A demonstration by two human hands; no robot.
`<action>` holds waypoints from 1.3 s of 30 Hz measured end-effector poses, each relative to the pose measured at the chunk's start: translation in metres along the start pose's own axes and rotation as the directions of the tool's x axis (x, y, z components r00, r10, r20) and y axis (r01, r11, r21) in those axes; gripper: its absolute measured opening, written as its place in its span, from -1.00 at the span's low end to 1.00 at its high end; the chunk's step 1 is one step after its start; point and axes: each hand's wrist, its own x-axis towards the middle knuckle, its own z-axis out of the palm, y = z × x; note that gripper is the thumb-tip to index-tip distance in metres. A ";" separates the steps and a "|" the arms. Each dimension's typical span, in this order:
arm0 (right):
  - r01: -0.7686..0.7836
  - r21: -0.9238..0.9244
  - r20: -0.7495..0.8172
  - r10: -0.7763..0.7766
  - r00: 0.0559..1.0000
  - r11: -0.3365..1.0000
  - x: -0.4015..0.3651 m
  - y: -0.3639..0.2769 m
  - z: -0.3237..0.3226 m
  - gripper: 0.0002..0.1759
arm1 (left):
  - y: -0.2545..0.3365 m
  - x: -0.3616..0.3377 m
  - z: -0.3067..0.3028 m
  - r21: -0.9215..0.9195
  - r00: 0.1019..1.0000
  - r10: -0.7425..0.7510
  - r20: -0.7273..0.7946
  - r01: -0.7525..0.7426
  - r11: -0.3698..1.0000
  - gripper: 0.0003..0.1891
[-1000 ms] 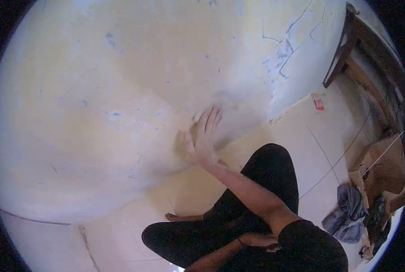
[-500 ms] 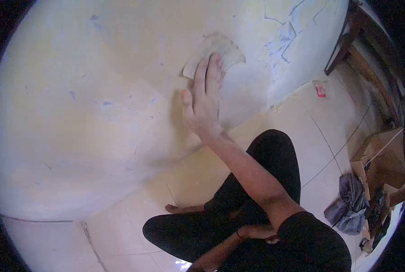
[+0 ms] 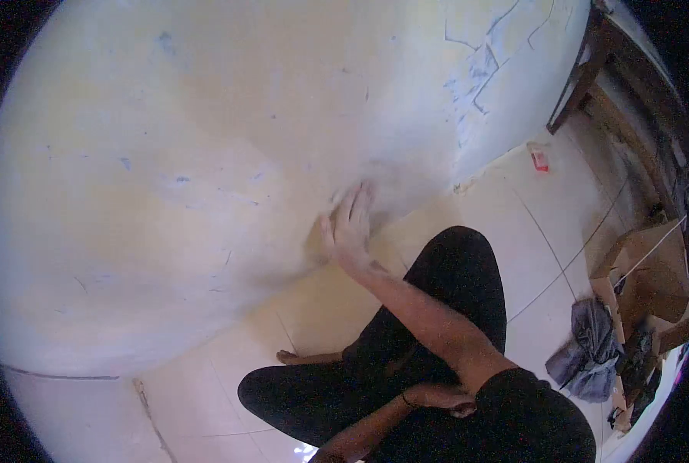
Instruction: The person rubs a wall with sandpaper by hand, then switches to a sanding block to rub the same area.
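On the pale wall (image 3: 205, 131), low down near the floor, my right hand (image 3: 350, 231) lies with fingers extended over a sheet of sandpaper (image 3: 387, 177). The sheet is smeared by motion and partly covered by the fingers; its pale colour blends with the wall. Whitish dust coats my right hand and wrist. My left hand (image 3: 439, 397) rests in my lap near my right elbow, a dark band around its wrist. The fingers of that hand are mostly hidden.
My crossed legs (image 3: 460, 285) are on the tiled floor (image 3: 529, 247) beside the wall. Cracks (image 3: 485, 65) mark the wall at upper right. A red packet (image 3: 540, 158), dark plastic bag (image 3: 589, 351), cardboard box (image 3: 645, 270) and dark wooden furniture (image 3: 587, 77) are on the right.
My right hand has slid down the wall with the sandpaper, toward the floor. My left hand stays in my lap.
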 end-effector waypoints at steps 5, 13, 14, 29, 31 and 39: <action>0.015 0.143 -0.118 0.002 0.993 0.990 0.058 -0.038 -0.034 -0.13 | -0.008 -0.005 0.003 -0.002 0.988 0.152 -0.013 -0.152 0.988 -0.52; -0.002 0.048 -0.161 0.010 0.987 0.999 0.009 -0.013 -0.003 -0.20 | 0.006 -0.004 -0.004 -0.097 0.990 0.134 -0.041 -0.137 0.986 -0.63; 0.037 0.064 -0.139 -0.028 0.990 0.997 0.026 -0.020 -0.015 -0.19 | 0.000 -0.004 -0.001 -0.119 0.991 0.121 -0.048 -0.126 0.985 -0.63; 0.100 0.078 0.000 -0.101 0.995 0.992 0.061 -0.047 -0.037 -0.10 | -0.056 0.006 0.001 -0.223 0.998 0.066 0.018 -0.061 0.973 -0.58; 0.147 -0.010 0.051 -0.147 0.988 0.989 0.045 -0.031 -0.028 -0.10 | -0.035 0.002 0.007 -0.170 0.997 0.064 -0.036 -0.069 0.983 -0.55; 0.167 0.126 0.004 -0.168 0.986 0.978 0.067 -0.060 -0.047 -0.11 | -0.040 0.004 0.004 -0.232 0.999 0.006 0.040 0.004 0.973 -0.56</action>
